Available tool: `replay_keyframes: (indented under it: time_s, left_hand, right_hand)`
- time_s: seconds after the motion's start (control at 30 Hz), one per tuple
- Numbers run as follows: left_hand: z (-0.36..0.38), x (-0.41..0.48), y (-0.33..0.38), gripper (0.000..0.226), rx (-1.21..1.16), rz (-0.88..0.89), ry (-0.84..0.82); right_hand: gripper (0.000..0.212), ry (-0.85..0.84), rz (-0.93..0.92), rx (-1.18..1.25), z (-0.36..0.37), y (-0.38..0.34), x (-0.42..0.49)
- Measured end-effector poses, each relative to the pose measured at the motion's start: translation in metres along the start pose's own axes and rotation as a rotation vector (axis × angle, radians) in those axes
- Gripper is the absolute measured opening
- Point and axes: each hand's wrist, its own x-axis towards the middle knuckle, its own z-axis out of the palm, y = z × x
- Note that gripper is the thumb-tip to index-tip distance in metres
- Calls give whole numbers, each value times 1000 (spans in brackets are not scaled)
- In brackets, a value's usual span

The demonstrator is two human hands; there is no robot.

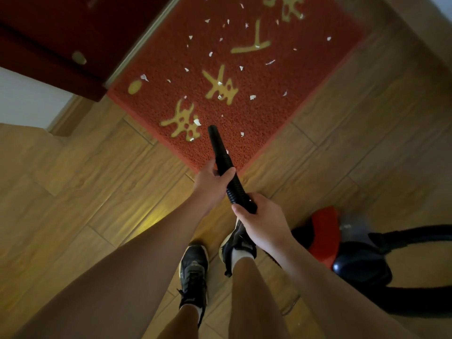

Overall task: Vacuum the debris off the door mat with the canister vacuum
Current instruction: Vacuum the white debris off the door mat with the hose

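The left hand (pixel 210 184) grips the black nozzle (pixel 219 148), and the right hand (pixel 259 223), just behind it, is curled round the ribbed hose (pixel 236 192). The nozzle's tip hangs over the near corner of the red door mat (pixel 259 116), perhaps touching it, with white scraps of debris (pixel 252 97) strewn across the mat beyond. Far right, the canister vacuum (pixel 325 231) sits on the wooden floor (pixel 85 179).

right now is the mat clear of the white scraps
No: white scraps lie scattered over the door mat, beyond the tip of the vacuum hose gripped by the left hand and right hand.
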Motion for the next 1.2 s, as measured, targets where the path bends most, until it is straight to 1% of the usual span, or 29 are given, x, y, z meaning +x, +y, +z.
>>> replay_keyframes:
  time_s: [0.07,0.3,0.43,0.57,0.67,0.7,0.87,0.97,1.1,1.2]
  left_hand:
    - [4,5,1,51,0,-17,7]
    - [15,22,5,46,-74,-74,24]
    - [20,27,2,57,-121,-98,43]
    - [26,30,-11,48,-110,-109,22]
    - [30,31,-20,29,-95,-117,2]
    - [31,32,-24,27,-96,-119,2]
    - [30,36,-37,29,-82,-159,16]
    - [31,37,-42,37,-63,-165,12]
    - [34,40,-44,26,-91,-176,10]
    - [38,41,-44,23,-99,-178,6]
  right_hand:
    - [22,-17,13,-20,-5,0,8]
    - [24,-77,-6,-51,-20,4,32]
    - [29,-99,20,14,-21,13,40]
    - [26,-100,39,43,-16,22,38]
    - [24,-89,46,29,-11,29,36]
    - [24,-85,47,22,-9,32,36]
    - [16,-100,58,-8,2,37,39]
    - [15,-91,65,-6,7,39,40]
    - [22,-86,77,-6,8,42,40]
    - [21,-83,79,-3,6,43,40]
